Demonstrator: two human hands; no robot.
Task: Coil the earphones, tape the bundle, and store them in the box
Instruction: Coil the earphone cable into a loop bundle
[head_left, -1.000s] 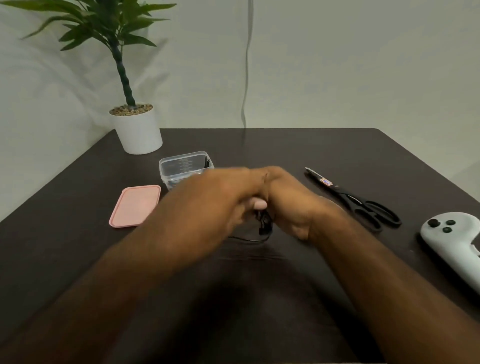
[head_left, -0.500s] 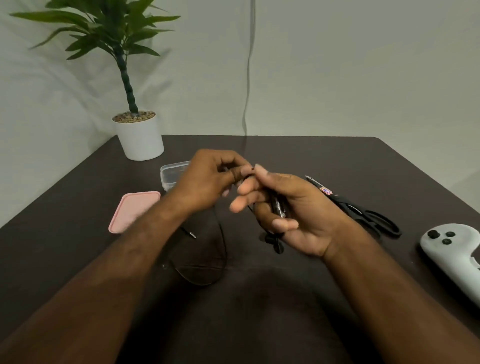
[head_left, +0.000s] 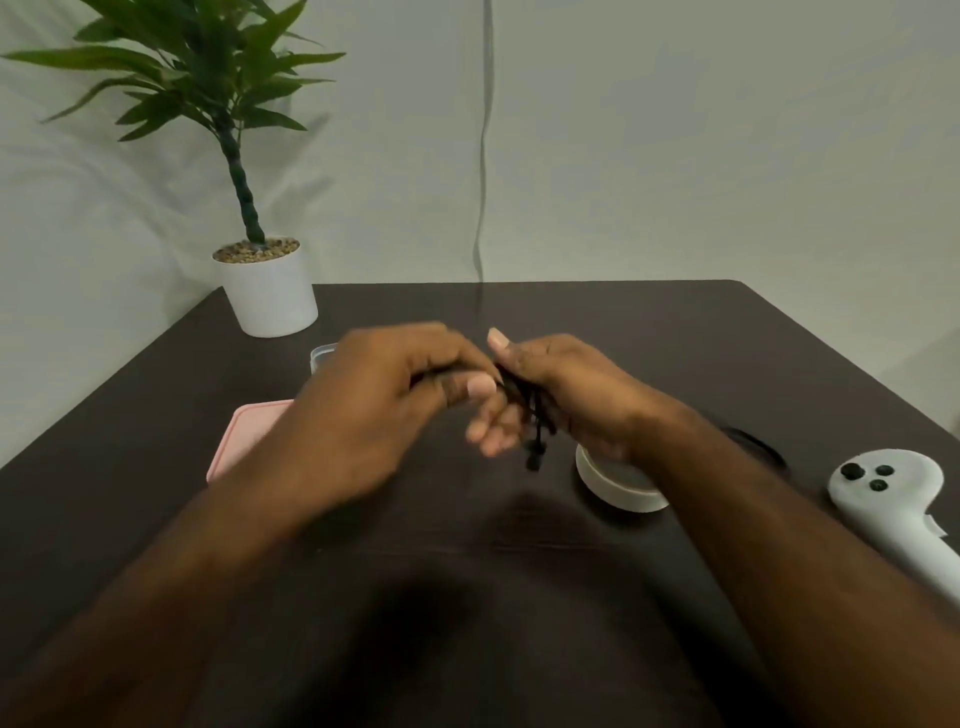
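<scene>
The black earphones (head_left: 527, 405) hang as a bunch of cord loops across the fingers of my right hand (head_left: 561, 395), with an earbud dangling below. My left hand (head_left: 395, 400) pinches the cord close to the right hand's thumb, above the table. Both hands are held in mid-air and slightly blurred. A white tape roll (head_left: 613, 480) lies on the table under my right wrist. Only a corner of the clear plastic box (head_left: 321, 356) shows behind my left hand. Its pink lid (head_left: 244, 436) lies to the left, partly hidden by my left forearm.
A white potted plant (head_left: 267, 291) stands at the back left corner of the dark table (head_left: 623, 332). A white controller (head_left: 893, 499) rests at the right edge. Black scissor handles (head_left: 753, 444) peek out behind my right forearm. A cable hangs down the wall.
The loose cord loop that hung down to the table is gone from view and the cord is bunched on my right hand. Both hands rose and drew together. The tape roll has come into view.
</scene>
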